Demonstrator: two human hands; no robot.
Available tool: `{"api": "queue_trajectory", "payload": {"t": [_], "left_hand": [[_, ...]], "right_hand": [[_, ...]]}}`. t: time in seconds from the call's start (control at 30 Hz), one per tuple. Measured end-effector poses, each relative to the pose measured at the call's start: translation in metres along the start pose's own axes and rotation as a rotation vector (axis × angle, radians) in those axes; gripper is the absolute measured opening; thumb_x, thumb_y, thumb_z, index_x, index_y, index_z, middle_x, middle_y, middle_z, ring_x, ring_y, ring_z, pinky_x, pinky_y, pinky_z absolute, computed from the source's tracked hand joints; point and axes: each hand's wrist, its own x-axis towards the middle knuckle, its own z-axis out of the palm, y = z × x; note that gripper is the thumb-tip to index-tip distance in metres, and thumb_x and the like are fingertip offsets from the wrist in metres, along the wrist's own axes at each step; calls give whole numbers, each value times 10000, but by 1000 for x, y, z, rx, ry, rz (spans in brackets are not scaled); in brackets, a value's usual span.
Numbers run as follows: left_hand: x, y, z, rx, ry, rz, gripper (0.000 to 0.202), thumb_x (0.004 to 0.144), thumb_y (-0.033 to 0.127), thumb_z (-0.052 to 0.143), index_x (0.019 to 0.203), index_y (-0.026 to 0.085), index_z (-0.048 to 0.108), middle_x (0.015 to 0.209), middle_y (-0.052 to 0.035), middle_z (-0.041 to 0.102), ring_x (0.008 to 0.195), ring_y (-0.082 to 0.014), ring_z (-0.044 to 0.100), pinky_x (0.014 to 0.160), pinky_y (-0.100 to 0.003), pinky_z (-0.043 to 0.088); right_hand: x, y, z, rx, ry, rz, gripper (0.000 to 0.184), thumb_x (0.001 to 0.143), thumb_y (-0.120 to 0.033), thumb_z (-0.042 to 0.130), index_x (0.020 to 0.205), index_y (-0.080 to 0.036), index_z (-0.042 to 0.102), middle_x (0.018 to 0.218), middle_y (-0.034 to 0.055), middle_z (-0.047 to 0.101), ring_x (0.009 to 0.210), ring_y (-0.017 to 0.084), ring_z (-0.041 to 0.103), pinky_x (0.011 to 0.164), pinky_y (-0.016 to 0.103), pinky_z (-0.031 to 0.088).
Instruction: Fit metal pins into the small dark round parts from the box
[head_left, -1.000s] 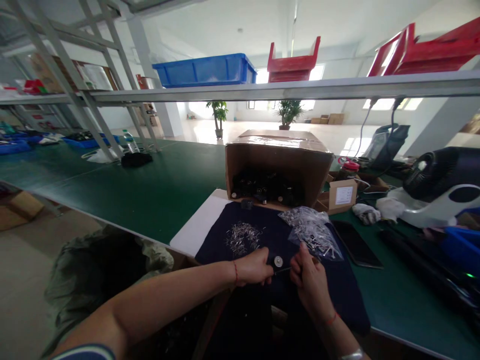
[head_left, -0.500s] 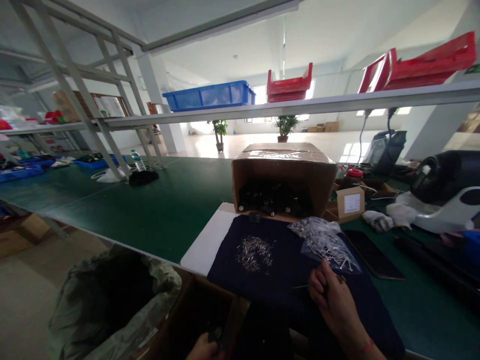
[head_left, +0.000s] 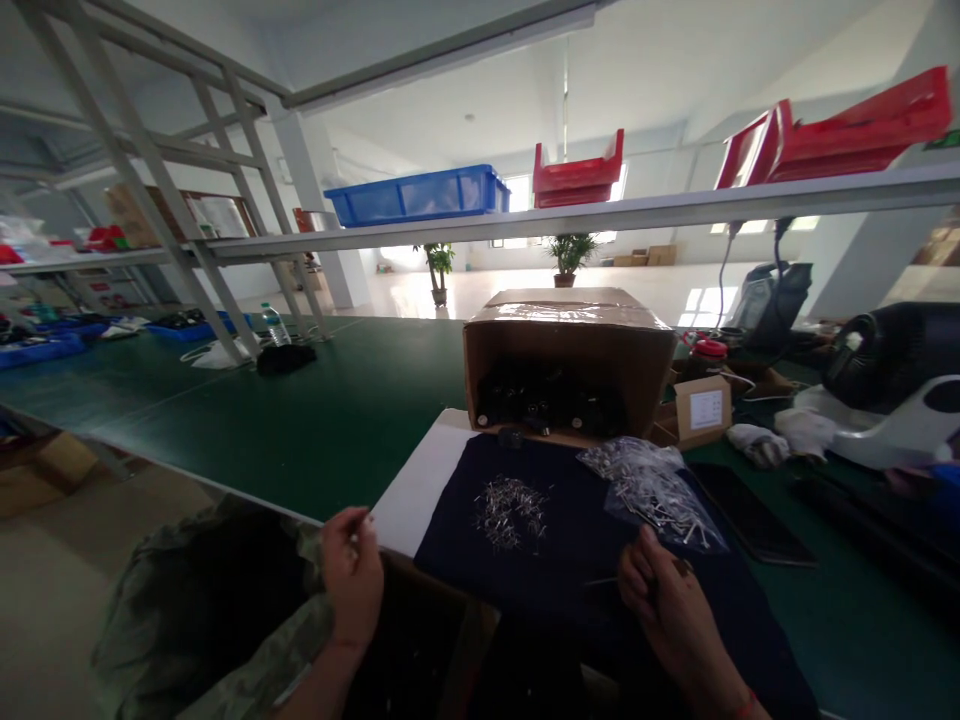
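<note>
My right hand (head_left: 660,590) is closed around a thin metal rod-like tool (head_left: 600,581); its shaft points left and the grip hides the rest. It hovers above the dark blue cloth (head_left: 555,570), just in front of a clear plastic bag (head_left: 660,490) of small metal pins or screws. My left hand (head_left: 351,570) is raised by the table's front edge, left of the white board (head_left: 420,480), fingers loosely curled and apart, with no object visible in it. A loose pile of small metal pieces (head_left: 510,512) lies on the cloth between the hands.
A cardboard box (head_left: 570,305) on its side holds black parts (head_left: 540,400). On the right are a black phone-like slab (head_left: 750,515), gloves (head_left: 757,443) and a fan (head_left: 892,360). Below the edge stand a lined bin (head_left: 150,600) and a dark open box (head_left: 480,630).
My left hand has risen from the box below the table edge, moving up and left. The dark piece it held there is no longer seen in it. My right hand stays nearly still.
</note>
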Motion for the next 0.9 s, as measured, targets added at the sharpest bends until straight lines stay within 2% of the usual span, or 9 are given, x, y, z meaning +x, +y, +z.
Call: {"api": "queue_trajectory", "payload": {"t": [0.07, 0.2, 0.3, 0.4, 0.57, 0.67, 0.73, 0.8, 0.9], "left_hand": [[25, 49, 33, 7, -359, 188, 312, 973, 331, 354, 1145, 184, 569, 1146, -116, 631, 1096, -239, 606, 986, -405, 488], [55, 118, 125, 41, -754, 334, 227, 885, 210, 610, 1102, 207, 674, 1229, -71, 671, 1188, -207, 592, 1087, -352, 438], [63, 131, 178, 131, -908, 309, 308, 879, 275, 684, 1163, 163, 646, 1289, -106, 631, 1203, -256, 584, 1064, -482, 460], [71, 133, 198, 197, -989, 231, 342, 930, 359, 629, 1210, 164, 614, 1276, -107, 618, 1136, -257, 612, 974, -504, 518], [69, 141, 171, 108, -1112, 81, 278, 966, 346, 561, 1153, 150, 624, 1133, -88, 663, 948, -194, 656, 838, -392, 569], [39, 146, 125, -38, -1242, 3, 273, 978, 295, 475, 1109, 122, 639, 1004, -63, 683, 781, -142, 644, 720, -285, 561], [9, 148, 88, -130, -1338, -49, 283, 941, 333, 519, 1066, 126, 667, 928, -41, 685, 711, -126, 619, 652, -243, 543], [-23, 146, 51, -238, -1421, -145, 337, 902, 418, 579, 1043, 136, 697, 879, -29, 683, 651, -107, 585, 600, -217, 518], [-61, 137, 11, -534, -1455, -502, 483, 810, 552, 686, 1052, 136, 730, 827, -35, 662, 596, -84, 525, 530, -184, 465]], "right_hand": [[0, -1, 1, -3, -5, 0, 602, 825, -654, 693, 552, -191, 421, 517, -58, 375, 422, 48, 256, 394, 201, 193], [-1, 0, 1, -4, -3, -6, 607, 814, -661, 699, 547, -194, 415, 511, -58, 378, 411, 47, 240, 391, 206, 166], [-1, 2, -2, -12, -23, -8, 607, 834, -664, 671, 538, -193, 427, 504, -61, 363, 407, 48, 243, 399, 211, 172], [-1, 3, -6, -25, -42, 2, 613, 844, -672, 651, 532, -194, 428, 497, -61, 359, 398, 49, 249, 397, 215, 187], [-4, 3, -6, -137, -3, -86, 520, 798, -664, 705, 624, -197, 557, 548, -45, 428, 450, 84, 342, 397, 213, 279], [-15, 3, 3, -492, -89, -300, 382, 808, -555, 746, 993, -221, 726, 642, -18, 556, 550, 140, 518, 494, 235, 443], [-27, 2, 12, -744, -232, -520, 430, 844, -453, 732, 1225, -259, 685, 809, 29, 670, 679, 186, 626, 624, 273, 528], [-40, 1, 21, -932, -384, -698, 343, 910, -351, 664, 1247, -289, 676, 915, 60, 710, 757, 205, 671, 694, 287, 548], [-58, 3, 28, -1064, -550, -783, 237, 976, -257, 561, 1171, -292, 690, 869, 55, 712, 734, 193, 687, 658, 261, 545]]}}
